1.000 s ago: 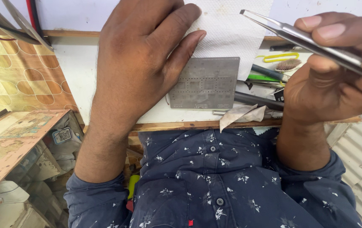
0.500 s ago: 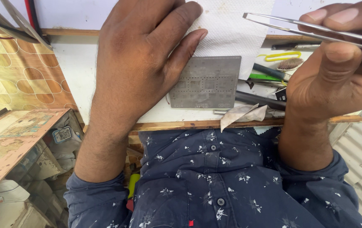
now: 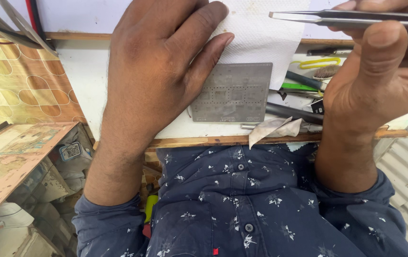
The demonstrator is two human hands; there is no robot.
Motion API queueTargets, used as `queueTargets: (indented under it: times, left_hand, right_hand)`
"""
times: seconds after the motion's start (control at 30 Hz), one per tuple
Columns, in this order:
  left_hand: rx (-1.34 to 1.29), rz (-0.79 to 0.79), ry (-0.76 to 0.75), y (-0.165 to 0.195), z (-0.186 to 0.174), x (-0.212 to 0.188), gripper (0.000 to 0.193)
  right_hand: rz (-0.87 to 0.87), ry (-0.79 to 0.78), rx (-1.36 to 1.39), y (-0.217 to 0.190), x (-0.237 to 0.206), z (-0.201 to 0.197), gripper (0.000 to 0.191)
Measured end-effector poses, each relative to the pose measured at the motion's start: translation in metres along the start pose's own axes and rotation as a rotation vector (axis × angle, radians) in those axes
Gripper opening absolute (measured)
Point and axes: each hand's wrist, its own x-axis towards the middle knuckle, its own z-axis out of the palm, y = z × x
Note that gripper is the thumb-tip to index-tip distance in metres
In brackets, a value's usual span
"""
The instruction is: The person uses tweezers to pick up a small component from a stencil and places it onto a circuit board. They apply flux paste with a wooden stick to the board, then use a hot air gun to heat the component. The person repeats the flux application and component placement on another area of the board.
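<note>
Left hand [image 3: 166,71] flat, pinning the thin grey perforated metal stencil plate [image 3: 232,93]; right hand's [image 3: 380,81] grip holds slim steel tweezers [image 3: 351,18] aloft, tips empty, nothing placed yet.

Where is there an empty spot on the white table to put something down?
The bare strip of white table between its left edge and the left hand is free. The metal stencil plate and paper towel fill the middle. It is crowded under the right hand, which holds tweezers above a heap of tools.
</note>
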Motion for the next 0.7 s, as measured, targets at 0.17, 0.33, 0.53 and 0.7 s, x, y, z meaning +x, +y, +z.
queueTargets:
  times: [0.17,0.33,0.53,0.7]
  left_hand:
    - [0.010,0.008,-0.004,-0.001,0.001,-0.001,0.023]
    - [0.003,0.009,-0.003,0.000,-0.001,0.002,0.023]
    - [-0.033,0.004,-0.001,0.001,-0.005,-0.003,0.021]
    - [-0.060,0.097,0.042,0.005,-0.014,0.005,0.017]
  right_hand:
    - [0.043,0.006,0.008,0.004,0.000,-0.004,0.024]
    - [0.018,-0.006,-0.005,0.006,-0.001,-0.005,0.023]
    - [0.058,0.004,0.031,-0.001,-0.001,-0.001,0.024]
    - [0.028,-0.031,0.059,-0.008,0.004,0.002,0.026]
